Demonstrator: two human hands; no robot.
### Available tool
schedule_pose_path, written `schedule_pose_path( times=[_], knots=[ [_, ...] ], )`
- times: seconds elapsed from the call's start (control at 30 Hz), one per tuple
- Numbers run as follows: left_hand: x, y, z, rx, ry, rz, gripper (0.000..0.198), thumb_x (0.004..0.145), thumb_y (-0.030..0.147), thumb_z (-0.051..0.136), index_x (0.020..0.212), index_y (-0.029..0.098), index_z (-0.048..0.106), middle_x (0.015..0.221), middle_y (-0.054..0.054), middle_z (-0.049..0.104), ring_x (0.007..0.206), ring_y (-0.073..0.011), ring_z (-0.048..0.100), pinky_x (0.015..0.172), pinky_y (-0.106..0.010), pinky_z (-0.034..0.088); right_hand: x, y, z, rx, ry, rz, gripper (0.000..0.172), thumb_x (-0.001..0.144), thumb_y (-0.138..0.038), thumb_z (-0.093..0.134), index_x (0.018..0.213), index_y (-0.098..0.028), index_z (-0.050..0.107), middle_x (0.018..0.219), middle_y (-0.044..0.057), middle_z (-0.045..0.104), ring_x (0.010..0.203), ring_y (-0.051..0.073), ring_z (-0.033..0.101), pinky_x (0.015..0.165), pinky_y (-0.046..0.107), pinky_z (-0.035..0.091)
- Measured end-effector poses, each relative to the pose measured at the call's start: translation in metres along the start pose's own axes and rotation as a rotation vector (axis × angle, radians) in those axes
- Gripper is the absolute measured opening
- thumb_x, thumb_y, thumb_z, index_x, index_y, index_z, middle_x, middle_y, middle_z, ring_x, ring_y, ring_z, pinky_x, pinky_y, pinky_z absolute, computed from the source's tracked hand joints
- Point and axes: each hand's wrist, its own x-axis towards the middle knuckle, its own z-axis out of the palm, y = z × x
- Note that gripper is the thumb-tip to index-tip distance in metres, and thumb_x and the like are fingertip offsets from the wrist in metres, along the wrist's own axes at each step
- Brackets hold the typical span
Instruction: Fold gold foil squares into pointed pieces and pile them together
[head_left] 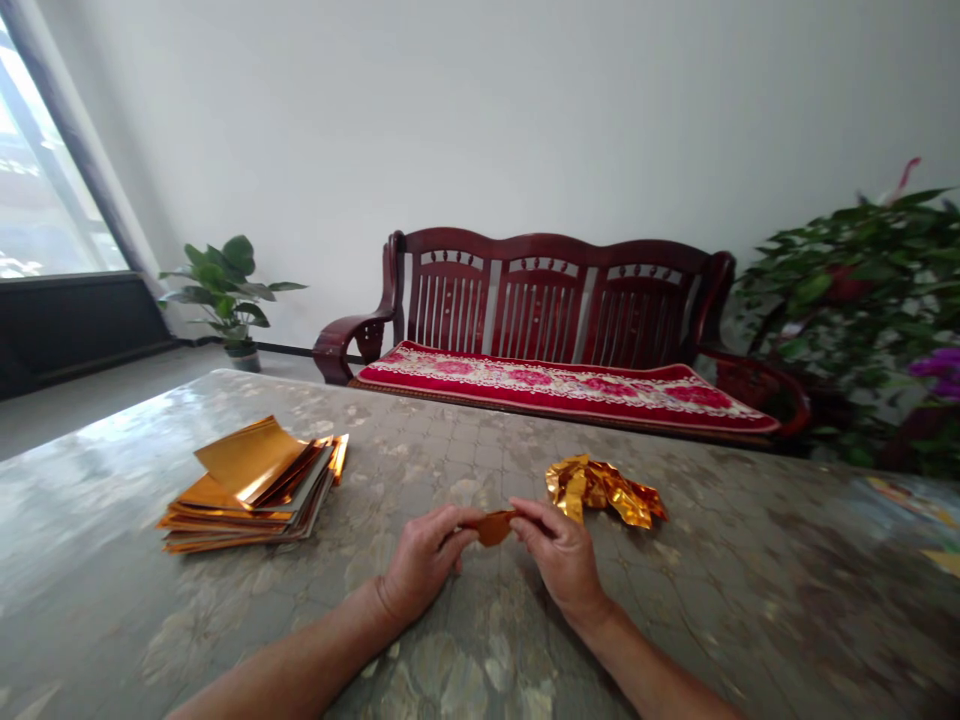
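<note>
Between my two hands is a small folded piece of gold foil paper (495, 528), held just above the patterned tabletop (465, 460). My left hand (426, 555) pinches its left end between thumb and fingers. At the right end, my right hand (559, 555) grips it the same way, fingertips closed. Crumpled gold foil (604, 490) lies on the table just beyond my right hand. Off to the left sits a loose stack of gold foil paper sheets (251, 485), the top ones slightly curled and askew.
Past the table's far edge stands a dark wooden bench (536, 310) with a red floral seat cover (525, 378). A potted plant (236, 290) is at the back left. Dense leafy plants (862, 300) crowd the right side. A clear plastic wrapper (911, 505) rests at the table's right.
</note>
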Motion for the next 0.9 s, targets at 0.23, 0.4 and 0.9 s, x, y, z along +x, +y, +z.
schedule_pose_path(
  times=[0.23,0.4,0.9],
  knots=[
    [0.003,-0.003,0.003,-0.043,-0.010,-0.068,0.015,0.089,0.025,0.056,0.098,0.021,0.068,0.077,0.001,0.070,0.047,-0.0080,0.058,0.053,-0.018,0.047,0.002,-0.001,-0.001,-0.021,-0.009,-0.101,0.015,0.082,-0.029,0.069,0.093,-0.029,0.078,0.078,0.001,0.071,0.067,0.017,0.064,0.066,0.028,0.053],
    [0.005,-0.003,0.003,-0.044,-0.033,-0.130,0.014,0.086,0.021,0.057,0.097,0.021,0.066,0.063,0.005,0.064,0.047,-0.0092,0.059,0.053,-0.018,0.046,0.002,-0.003,-0.004,-0.030,-0.024,-0.141,0.014,0.082,-0.026,0.069,0.092,-0.029,0.077,0.079,0.001,0.071,0.073,0.017,0.065,0.070,0.028,0.053],
    [0.000,-0.001,0.000,-0.013,-0.146,-0.130,0.009,0.086,0.023,0.057,0.092,0.019,0.063,0.070,0.004,0.067,0.043,-0.0062,0.055,0.047,-0.016,0.040,-0.002,-0.006,-0.018,-0.113,-0.122,-0.266,0.011,0.085,-0.020,0.067,0.092,-0.024,0.074,0.076,0.000,0.069,0.071,0.015,0.064,0.066,0.023,0.051]
  ],
)
